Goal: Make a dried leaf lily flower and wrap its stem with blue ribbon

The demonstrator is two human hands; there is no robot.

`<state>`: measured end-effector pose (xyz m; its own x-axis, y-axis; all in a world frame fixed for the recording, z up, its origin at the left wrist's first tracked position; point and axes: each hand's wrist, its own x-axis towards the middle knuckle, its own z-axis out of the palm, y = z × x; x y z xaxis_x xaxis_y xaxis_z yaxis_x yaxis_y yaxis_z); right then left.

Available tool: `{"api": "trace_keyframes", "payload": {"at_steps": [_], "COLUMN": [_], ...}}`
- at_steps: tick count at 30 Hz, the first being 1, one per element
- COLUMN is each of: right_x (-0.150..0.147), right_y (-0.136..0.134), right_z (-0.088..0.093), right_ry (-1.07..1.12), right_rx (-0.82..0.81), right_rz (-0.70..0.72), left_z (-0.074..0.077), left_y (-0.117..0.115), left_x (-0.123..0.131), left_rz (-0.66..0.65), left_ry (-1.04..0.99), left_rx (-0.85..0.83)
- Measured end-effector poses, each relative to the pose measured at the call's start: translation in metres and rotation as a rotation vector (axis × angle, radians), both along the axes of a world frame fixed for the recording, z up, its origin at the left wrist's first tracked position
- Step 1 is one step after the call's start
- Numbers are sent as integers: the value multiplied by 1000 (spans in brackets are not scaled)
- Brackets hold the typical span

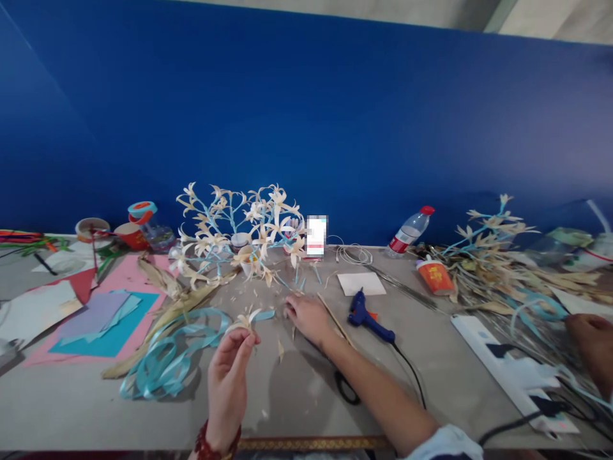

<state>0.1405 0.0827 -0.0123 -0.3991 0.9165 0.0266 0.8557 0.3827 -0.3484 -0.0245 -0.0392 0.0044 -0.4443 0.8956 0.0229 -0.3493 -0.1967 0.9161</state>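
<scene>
1. Cream-coloured, husk-like flower with pointed petals (pixel 246 319) is pinched between the thumb and fingers of the left hand (pixel 230 364), raised above the grey surface (pixel 287 415) toward its front edge.
2. The right hand (pixel 309 319) lies low at the middle of the surface, fingers bent; whether it grasps anything cannot be told.
3. Glossy light-blue ribbon (pixel 163 364) spreads in loops beside the left hand, toward the surface's front-left corner.
4. Branching cream flowers on pale-blue stems (pixel 262 235) stand beyond both hands, near the back edge.
5. A dark-blue glue gun (pixel 364 319) lies right of the right hand, nozzle pointing toward the back edge.
6. Another person's hand (pixel 591 348) appears at the surface's right side, near a white power strip (pixel 474 332).
</scene>
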Motion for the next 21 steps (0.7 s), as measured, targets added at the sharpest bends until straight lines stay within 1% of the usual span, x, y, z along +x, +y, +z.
{"api": "trace_keyframes", "payload": {"at_steps": [4,9,13,18,21], "right_x": [0,7,19,33,38], "right_y": [0,-6,-19,-37,-49], "right_z": [2,11,16,18,26], "right_ry": [50,182,321,507,626], "right_rx": [-8,-48,-104,-144,-142], "right_rz": [18,37,40,50,58], "left_z": [1,1,-1,-2,1], "left_y": [1,0,-1,0,0], "left_x": [3,3,2,6,13], "left_rz": [-23,-25,-29,-77,-120], "left_ry": [15,10,17,53,51], "left_rx": [4,-5,-12,-5,-13]}}
